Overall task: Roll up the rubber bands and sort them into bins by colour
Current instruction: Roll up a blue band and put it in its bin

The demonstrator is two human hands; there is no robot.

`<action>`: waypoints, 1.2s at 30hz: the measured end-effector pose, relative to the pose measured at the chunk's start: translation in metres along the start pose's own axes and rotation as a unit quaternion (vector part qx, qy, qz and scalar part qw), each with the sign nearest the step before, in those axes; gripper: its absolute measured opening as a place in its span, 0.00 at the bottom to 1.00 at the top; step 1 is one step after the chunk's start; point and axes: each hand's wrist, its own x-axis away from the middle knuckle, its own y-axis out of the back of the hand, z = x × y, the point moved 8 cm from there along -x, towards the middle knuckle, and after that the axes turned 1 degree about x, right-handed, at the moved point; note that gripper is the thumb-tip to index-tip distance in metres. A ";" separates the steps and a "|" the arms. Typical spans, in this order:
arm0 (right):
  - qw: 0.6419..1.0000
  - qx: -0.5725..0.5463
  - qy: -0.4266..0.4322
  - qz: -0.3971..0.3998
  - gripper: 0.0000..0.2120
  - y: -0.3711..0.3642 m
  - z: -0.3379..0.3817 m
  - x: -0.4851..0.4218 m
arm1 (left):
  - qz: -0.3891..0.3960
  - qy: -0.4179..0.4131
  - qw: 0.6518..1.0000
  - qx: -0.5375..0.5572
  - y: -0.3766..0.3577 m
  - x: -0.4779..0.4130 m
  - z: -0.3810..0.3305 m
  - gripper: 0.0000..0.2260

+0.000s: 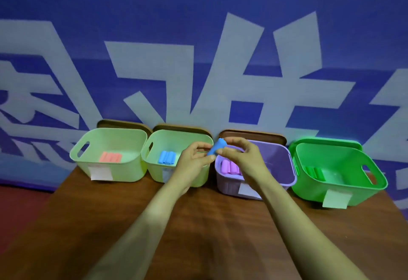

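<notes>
Blue wall (pixel 198 15) with large pale lettering behind everything. Brown table (pixel 198 224) below it, four bins along its far edge.

Landmark: the second bin (pixel 154 169) from your left, pale green, blue rolls (pixel 166 158) inside.
- Just left of it: first bin (pixel 110 130), pale green, pink rolls (pixel 110 157).
- Just right of it: purple bin (pixel 278 162), purple rolls (pixel 229 167).
- Far right of it: green bin (pixel 344 189), green rolls (pixel 313 171).

Your left hand (pixel 194 160) and right hand (pixel 242 156) meet in the air over the second bin's right rim. Both pinch the blue band (pixel 217 148) at the fingertips: left on its lower end, right thumb and forefinger on its side, the other fingers loosely curled. The band looks partly rolled, with its top end poking up loose.

Step in hand, as I judge it: finishing the roll.
- Anchor with the left pinch and turn with the right, so the wraps lie even.
- Tuck that loose top end in before you let go, or the rubber may spring open.
- Then drop it left and down into the second bin beside the blue rolls. The purple bin sits just under your right hand, so mind a slip there.
</notes>
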 end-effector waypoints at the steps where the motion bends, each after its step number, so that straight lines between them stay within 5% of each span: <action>1: 1.000 0.000 0.001 0.004 0.14 -0.006 0.009 -0.007 | -0.007 0.005 1.000 0.011 0.006 -0.006 -0.006 0.10; 14: 0.989 -0.035 -0.129 0.061 0.08 -0.102 -0.029 -0.102 | -0.049 0.117 0.992 0.029 0.087 -0.084 0.010 0.07; 21: 0.968 0.042 -0.247 0.025 0.12 -0.129 -0.117 -0.153 | 0.003 0.199 0.959 -0.203 0.130 -0.137 0.075 0.08; 28: 0.930 0.172 -0.323 0.032 0.15 -0.149 -0.191 -0.182 | 0.073 0.223 0.864 -0.445 0.145 -0.177 0.120 0.14; 36: 0.893 0.271 -0.356 0.041 0.14 -0.165 -0.226 -0.196 | 0.096 0.242 0.831 -0.492 0.147 -0.188 0.147 0.13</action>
